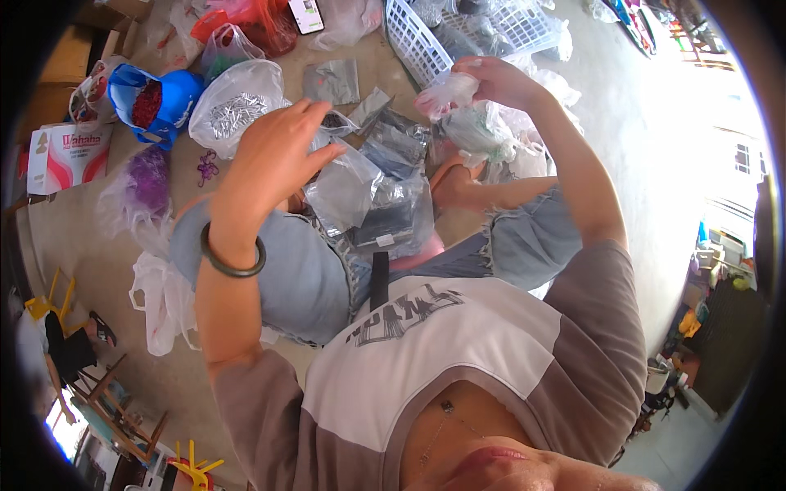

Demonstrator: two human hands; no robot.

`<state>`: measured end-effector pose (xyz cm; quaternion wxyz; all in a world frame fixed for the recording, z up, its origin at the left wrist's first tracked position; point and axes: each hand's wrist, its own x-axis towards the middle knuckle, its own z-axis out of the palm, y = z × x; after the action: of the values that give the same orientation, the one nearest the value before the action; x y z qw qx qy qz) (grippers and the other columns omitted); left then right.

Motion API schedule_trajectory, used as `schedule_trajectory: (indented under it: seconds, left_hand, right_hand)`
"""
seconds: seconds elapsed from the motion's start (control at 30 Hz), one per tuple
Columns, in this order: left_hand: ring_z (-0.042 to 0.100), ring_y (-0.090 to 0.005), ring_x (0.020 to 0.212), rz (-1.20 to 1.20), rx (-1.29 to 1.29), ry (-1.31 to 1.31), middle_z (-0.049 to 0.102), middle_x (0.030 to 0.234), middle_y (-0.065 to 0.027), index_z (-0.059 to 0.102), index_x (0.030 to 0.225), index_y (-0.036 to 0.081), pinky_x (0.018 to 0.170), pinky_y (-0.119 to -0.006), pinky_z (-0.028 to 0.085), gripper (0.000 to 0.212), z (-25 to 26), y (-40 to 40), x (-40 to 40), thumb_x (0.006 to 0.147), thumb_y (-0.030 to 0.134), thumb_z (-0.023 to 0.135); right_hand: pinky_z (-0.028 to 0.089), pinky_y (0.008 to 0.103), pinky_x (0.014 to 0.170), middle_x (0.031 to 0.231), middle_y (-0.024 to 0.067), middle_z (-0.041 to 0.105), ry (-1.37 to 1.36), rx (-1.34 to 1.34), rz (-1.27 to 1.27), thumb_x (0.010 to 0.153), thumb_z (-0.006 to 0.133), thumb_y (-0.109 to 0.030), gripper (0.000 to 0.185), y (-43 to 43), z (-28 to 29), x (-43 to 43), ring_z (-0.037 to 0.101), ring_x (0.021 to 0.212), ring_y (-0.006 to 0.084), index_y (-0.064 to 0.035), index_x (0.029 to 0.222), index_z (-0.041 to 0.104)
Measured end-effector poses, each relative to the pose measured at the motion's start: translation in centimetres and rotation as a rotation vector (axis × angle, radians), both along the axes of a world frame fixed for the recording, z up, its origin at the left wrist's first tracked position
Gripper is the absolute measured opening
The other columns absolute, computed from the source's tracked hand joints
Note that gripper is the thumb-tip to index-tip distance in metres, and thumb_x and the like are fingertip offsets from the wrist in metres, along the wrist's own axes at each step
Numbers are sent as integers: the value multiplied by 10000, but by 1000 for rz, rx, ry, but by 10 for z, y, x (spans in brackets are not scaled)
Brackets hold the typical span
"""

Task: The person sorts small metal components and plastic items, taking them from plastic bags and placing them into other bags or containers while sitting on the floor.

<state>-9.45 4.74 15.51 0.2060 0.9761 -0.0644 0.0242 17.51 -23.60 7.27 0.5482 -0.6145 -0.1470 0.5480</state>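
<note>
My left hand, with a dark bangle at its wrist, is raised beside a clear bag of silver metal pieces; its thumb stands apart from the fingers and nothing shows in it. At the upper right, my right hand pinches a thin plastic bag with pink contents, near a white plastic basket. Clear plastic bags with dark contents lie on my lap and between my legs. A flat grey packet rests on the floor between the hands.
A blue bag with dark red pieces, a purple bundle in plastic and a printed carton stand at the left. Red bags and a phone are at the top. A seated person is at the lower left, near wooden chairs.
</note>
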Motion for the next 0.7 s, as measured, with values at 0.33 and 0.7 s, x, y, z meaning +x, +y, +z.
schedule_trajectory:
  seconds: [0.33, 0.7]
  left_hand:
    - [633, -175, 912, 313, -605, -44, 636, 1037, -103, 624, 1044, -25, 745, -287, 494, 438, -1, -81, 39, 810, 320, 761]
    - [599, -134, 977, 424, -1179, 63, 623, 1065, -67, 562, 1118, -6, 829, -281, 494, 311, -42, -62, 44, 812, -24, 616]
  right_hand:
    - [530, 274, 749, 1012, 81, 656, -441, 148, 50, 920, 645, -301, 382, 44, 99, -79, 654, 755, 140, 4, 1148, 602]
    - [509, 301, 842, 979, 65, 663, -558, 334, 85, 846, 658, -102, 277, 58, 73, -93, 632, 891, 144, -2, 1102, 619]
